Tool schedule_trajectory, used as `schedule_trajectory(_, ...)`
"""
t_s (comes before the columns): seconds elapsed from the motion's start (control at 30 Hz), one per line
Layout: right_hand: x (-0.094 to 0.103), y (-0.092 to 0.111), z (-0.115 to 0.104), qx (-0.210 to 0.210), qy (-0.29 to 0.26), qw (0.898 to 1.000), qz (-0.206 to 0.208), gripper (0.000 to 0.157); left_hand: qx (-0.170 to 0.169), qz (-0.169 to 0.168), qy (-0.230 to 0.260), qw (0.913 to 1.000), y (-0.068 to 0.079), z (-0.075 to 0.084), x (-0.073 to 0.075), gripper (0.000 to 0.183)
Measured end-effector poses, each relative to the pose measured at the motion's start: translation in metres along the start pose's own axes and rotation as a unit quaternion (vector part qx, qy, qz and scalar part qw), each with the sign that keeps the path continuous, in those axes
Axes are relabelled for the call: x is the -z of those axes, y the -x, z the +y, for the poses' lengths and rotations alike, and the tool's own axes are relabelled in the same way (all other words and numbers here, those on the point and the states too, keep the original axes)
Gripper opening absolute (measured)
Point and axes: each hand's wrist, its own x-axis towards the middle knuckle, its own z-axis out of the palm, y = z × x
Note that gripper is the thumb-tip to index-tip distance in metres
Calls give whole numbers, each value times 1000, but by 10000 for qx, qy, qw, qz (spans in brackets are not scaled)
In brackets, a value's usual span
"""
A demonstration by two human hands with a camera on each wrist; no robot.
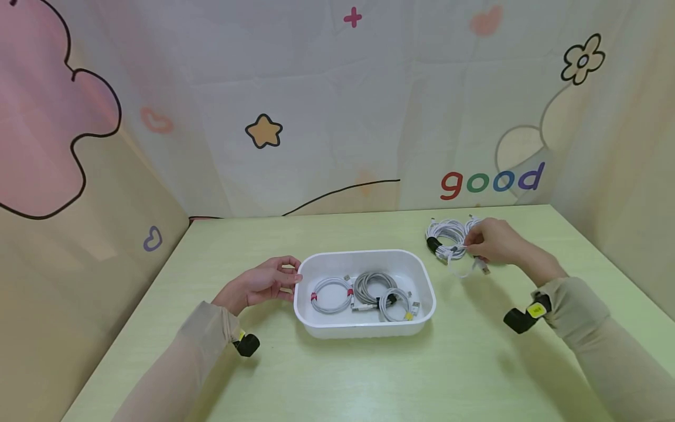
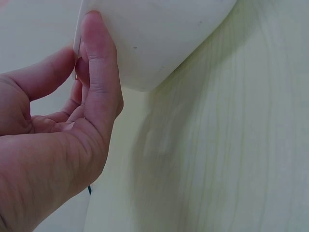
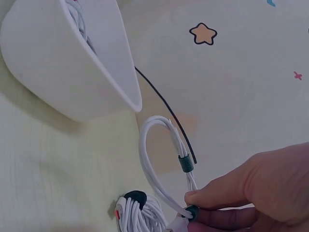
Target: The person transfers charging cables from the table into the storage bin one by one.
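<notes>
My left hand (image 1: 266, 282) grips the left rim of a white plastic tub (image 1: 364, 332), thumb on one side and fingers against the outer wall. My right hand (image 1: 495, 241), at the back right, pinches a small coiled white cable (image 3: 145, 150) with green ties, its loop hanging from the fingertips. Just behind it a thicker coiled white cable (image 1: 445, 225) with a black strap lies on the table. Inside the tub are a white cable (image 1: 331, 312) with red ties, a grey coiled cable (image 1: 361, 292), and a smaller pale cable (image 1: 387, 317) with a yellow tie.
All of this stands on a pale green wood-grain table (image 1: 337, 381). A printed curtain (image 1: 327, 88) rises at the table's back edge and along both sides. More white cable (image 1: 471, 223) is partly hidden behind the right hand.
</notes>
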Motion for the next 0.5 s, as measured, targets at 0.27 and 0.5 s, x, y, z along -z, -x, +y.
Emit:
schedule_trajectory(0.27,-4,-2,-26,356,-275,9990,-75,11,2,1,-13,10000,-2,-1,1,25)
schedule_trajectory(0.5,-13,-12,-50,348,-476,9977,-339,11,-7,7,-2,10000,-2,-1,1,26)
